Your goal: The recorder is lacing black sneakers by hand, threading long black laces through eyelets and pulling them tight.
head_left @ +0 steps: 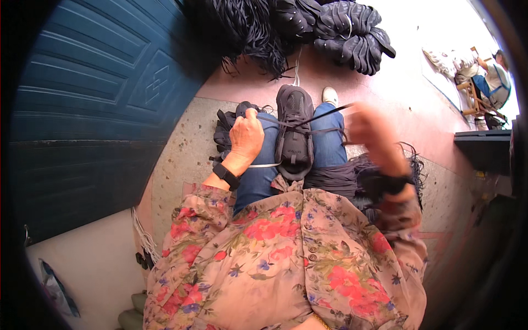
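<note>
A black lace-up shoe [295,144] stands upright between my knees, toe pointing away from me. Black shoelaces [324,114] stretch out from its eyelets to both sides. My left hand [247,133] is closed in a fist on a lace, just left of the shoe. On the other side, my right hand [374,131] is raised and smeared by motion; lace strands run taut up to its fingers. Dark laces [336,179] lie in a bundle across my right thigh. A white cord [264,165] crosses my left thigh beside the shoe's heel.
Piles of black shoe uppers [352,41] and a heap of loose laces [247,33] lie ahead on the floor. More dark shoe parts [223,132] sit by my left knee. A blue panelled door [99,93] stands at left. A person [498,82] sits far right.
</note>
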### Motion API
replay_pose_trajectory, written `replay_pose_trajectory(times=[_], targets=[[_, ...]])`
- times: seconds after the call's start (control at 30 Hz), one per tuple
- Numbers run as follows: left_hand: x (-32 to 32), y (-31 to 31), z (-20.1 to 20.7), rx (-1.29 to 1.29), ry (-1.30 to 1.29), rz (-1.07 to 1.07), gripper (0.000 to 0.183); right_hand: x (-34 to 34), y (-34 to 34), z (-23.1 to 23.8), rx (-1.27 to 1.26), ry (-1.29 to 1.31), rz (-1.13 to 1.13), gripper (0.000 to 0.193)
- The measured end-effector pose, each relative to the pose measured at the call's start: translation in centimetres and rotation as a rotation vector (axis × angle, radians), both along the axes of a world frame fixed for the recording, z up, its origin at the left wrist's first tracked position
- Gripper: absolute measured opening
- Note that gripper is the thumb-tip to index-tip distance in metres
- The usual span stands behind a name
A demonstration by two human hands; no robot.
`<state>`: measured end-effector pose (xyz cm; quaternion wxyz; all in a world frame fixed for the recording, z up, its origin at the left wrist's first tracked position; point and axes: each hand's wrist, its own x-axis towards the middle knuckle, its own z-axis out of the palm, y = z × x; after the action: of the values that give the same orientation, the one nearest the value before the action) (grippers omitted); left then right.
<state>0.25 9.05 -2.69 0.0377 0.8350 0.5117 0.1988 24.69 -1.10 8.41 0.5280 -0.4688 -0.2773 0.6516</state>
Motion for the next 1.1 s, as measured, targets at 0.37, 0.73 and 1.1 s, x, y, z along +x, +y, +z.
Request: replay_pose_trajectory(times=[0.37, 0.73, 1.1], targets=[[2.9, 1.9, -0.6, -0.543, -0.107, -0.229, 0.019, 16.5, -16.7, 15.1, 0.931, 0.453, -0.326, 0.01], [3.4, 3.9, 5.4, -1.221, -0.151, -0.832, 0.026, 18.0, -9.1, 9.4, 0.467, 0.055, -0.546, 0.008], [-20.2, 17.5, 20.3, -0.862, -1.813, -0.171, 0.011, -3.9, -0.6, -9.3, 0.048, -0.734, 0.066, 0.023]])
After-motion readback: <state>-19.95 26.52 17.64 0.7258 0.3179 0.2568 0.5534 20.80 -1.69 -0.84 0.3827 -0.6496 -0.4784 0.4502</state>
